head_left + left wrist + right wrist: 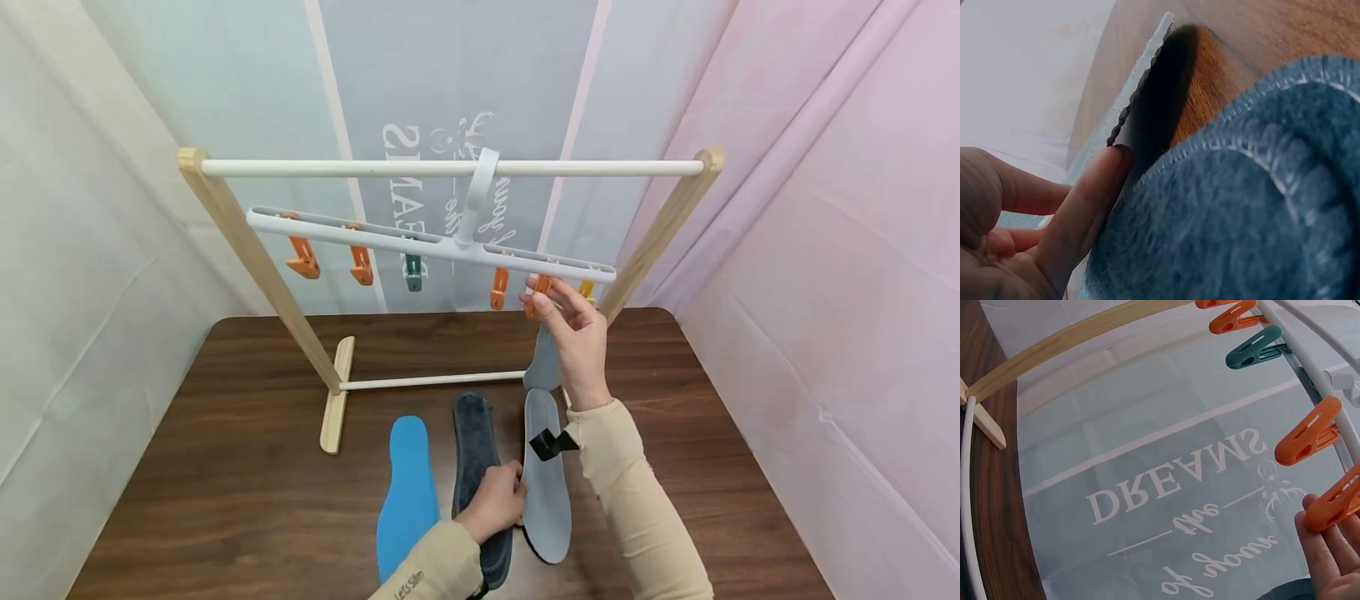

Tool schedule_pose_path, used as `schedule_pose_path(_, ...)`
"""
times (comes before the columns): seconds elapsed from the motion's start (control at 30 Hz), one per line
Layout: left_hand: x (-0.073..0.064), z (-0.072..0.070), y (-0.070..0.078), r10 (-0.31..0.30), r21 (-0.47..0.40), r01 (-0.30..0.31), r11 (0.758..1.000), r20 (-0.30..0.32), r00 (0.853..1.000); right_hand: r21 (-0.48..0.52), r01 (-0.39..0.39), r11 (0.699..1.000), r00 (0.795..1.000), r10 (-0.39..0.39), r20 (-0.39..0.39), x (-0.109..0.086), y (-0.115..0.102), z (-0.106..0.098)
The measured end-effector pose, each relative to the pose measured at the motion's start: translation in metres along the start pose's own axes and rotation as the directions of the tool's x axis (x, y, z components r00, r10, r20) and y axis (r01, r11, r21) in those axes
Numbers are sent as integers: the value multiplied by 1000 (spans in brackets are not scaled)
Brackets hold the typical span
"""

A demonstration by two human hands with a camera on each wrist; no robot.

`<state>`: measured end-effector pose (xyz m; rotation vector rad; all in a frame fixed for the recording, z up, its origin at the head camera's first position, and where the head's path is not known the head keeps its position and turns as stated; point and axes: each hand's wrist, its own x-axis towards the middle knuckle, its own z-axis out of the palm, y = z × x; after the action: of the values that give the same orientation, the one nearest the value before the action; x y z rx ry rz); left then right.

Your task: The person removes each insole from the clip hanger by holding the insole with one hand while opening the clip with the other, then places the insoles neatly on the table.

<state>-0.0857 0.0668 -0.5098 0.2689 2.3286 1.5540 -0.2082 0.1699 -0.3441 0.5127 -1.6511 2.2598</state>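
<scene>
My right hand (581, 342) pinches an orange clothes peg (540, 292) near the right end of the white clip hanger (352, 240). In the right wrist view its fingertips touch that peg's lower end. My left hand (495, 498) pinches the left edge of a light grey insole (546, 492). That edge stands tilted up off the table in the left wrist view, its dark underside showing. Beside it lie dark fuzzy insoles (472, 442), stacked and partly covered by the left hand. Behind the right hand, another grey insole (543, 364) hangs, its top hidden.
A wooden rack (270, 283) with a white top bar (300, 168) carries the hanger. Other orange pegs (362, 265), a green peg (413, 271) and a yellow peg (587, 288) hang from it. One blue insole (407, 500) lies left on the table (247, 500). Curtains surround the table.
</scene>
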Motion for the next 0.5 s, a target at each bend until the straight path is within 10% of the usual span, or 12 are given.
schedule_pose_path(0.5, 4, 6, 6, -72, 48, 74, 996, -30, 997, -4, 27, 1000, 999, -27, 25, -4, -3, -2)
